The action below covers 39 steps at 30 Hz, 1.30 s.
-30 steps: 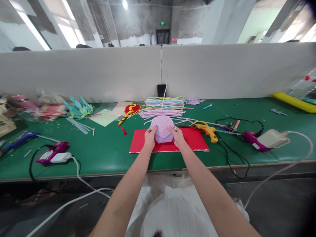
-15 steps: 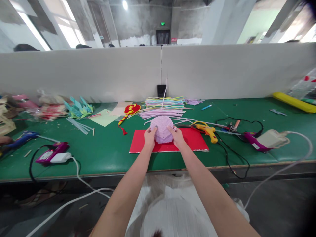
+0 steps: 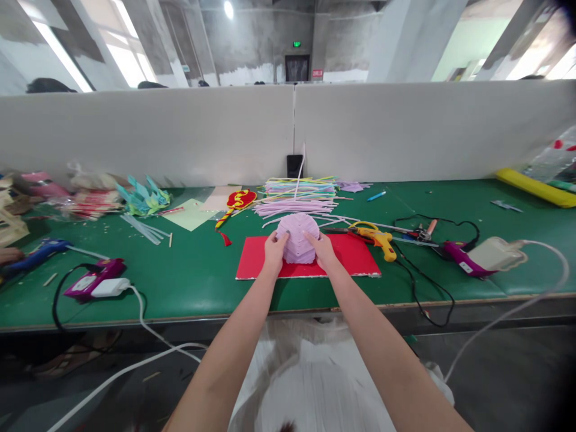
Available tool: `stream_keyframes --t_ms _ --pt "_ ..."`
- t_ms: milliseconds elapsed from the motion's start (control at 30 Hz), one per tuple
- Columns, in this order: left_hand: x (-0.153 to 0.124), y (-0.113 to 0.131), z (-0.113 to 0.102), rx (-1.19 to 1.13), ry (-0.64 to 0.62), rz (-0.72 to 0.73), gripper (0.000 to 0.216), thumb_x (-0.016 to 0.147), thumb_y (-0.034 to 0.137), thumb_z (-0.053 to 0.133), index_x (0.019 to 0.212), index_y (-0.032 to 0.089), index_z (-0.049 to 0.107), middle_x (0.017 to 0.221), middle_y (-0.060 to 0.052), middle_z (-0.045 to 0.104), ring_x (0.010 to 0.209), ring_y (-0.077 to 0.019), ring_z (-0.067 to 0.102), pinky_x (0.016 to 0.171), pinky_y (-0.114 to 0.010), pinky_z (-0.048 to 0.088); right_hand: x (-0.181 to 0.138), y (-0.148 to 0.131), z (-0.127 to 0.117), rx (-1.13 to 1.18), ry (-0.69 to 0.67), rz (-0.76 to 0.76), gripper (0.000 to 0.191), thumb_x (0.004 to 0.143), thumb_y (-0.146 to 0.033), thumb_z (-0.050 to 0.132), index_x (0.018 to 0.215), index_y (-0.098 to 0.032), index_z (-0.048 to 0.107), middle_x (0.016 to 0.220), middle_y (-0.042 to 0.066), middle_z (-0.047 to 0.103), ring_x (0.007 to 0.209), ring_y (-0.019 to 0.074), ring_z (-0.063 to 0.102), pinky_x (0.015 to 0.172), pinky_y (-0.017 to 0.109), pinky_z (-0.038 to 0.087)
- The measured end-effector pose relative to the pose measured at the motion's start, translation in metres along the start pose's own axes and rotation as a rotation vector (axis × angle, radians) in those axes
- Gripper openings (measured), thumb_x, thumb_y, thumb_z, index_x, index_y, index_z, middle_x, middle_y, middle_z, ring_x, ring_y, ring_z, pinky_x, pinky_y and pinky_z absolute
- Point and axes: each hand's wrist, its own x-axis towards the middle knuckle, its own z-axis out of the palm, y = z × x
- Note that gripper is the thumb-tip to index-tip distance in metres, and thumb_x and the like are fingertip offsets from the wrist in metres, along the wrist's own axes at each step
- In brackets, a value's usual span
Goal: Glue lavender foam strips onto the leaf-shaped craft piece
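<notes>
Red board (image 3: 254, 261) on green table (image 3: 193, 283)

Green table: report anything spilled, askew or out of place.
Nothing damaged. Loose purple strips lie fanned untidily in front of the neat stack, behind the purple ribbed piece held by the left hand and right hand. The black cord by the yellow glue gun droops over the front edge of the table.

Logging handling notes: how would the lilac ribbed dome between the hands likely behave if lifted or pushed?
Probably light: the lilac ribbed dome looks built from thin strips like the strip pile behind it. Likely crushable; left hand and right hand cup its sides. Rounded, it might rock on the red board.
</notes>
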Motion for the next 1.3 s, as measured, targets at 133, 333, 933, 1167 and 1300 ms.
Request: stream_keyframes --t_ms 133,333,933,1167,1300 --pt "-0.001 0.0 0.0 0.021 -0.022 0.011 0.041 0.051 0.036 0.079 0.083 0.014 0.065 0.075 -0.003 0.067 0.068 -0.0143 0.059 0.065 -0.025 0.045 -0.001 0.0 0.0 -0.01 0.018 0.014 0.043 0.054 -0.035 0.082 0.089 -0.015 0.067 0.079 0.005 0.074 0.075 0.0212 0.069 0.075 0.036 0.054" --pt "0.0 0.0 -0.001 0.03 -0.043 0.033 0.038 0.054 0.035 0.077 0.084 0.015 0.064 0.076 -0.002 0.066 0.071 -0.0154 0.06 0.067 -0.026 0.045 -0.001 0.0 0.001 -0.022 0.032 0.018 0.043 0.053 -0.035 0.082 0.088 -0.015 0.068 0.077 0.004 0.074 0.075 0.0211 0.07 0.076 0.036 0.054" --pt "0.002 0.002 -0.007 0.076 0.108 0.117 0.036 0.061 0.044 0.073 0.083 0.015 0.067 0.079 -0.002 0.066 0.076 -0.015 0.058 0.069 -0.024 0.042 0.001 0.0 -0.002 -0.216 0.028 -0.099 0.044 0.07 -0.05 0.066 0.101 -0.019 0.064 0.097 0.006 0.072 0.085 0.0181 0.067 0.079 0.034 0.053" --pt "0.001 0.001 -0.006 0.094 0.083 0.106 0.033 0.064 0.04 0.072 0.085 0.015 0.07 0.083 -0.005 0.069 0.078 -0.0167 0.06 0.07 -0.025 0.044 0.001 -0.034 0.004 -0.558 0.047 -0.346 0.055 0.06 -0.039 0.078 0.109 -0.019 0.063 0.121 0.01 0.061 0.117 0.0273 0.05 0.106 0.042 0.031" --pt "0.0 0.001 -0.004 0.081 0.054 0.084 0.033 0.065 0.04 0.071 0.087 0.015 0.071 0.083 -0.005 0.07 0.075 -0.0161 0.06 0.068 -0.024 0.045 0.002 -0.049 0.02 -1.183 -0.056 -0.636 0.058 0.073 -0.038 0.069 0.126 -0.021 0.054 0.127 0.012 0.057 0.121 0.0302 0.046 0.106 0.047 0.027"
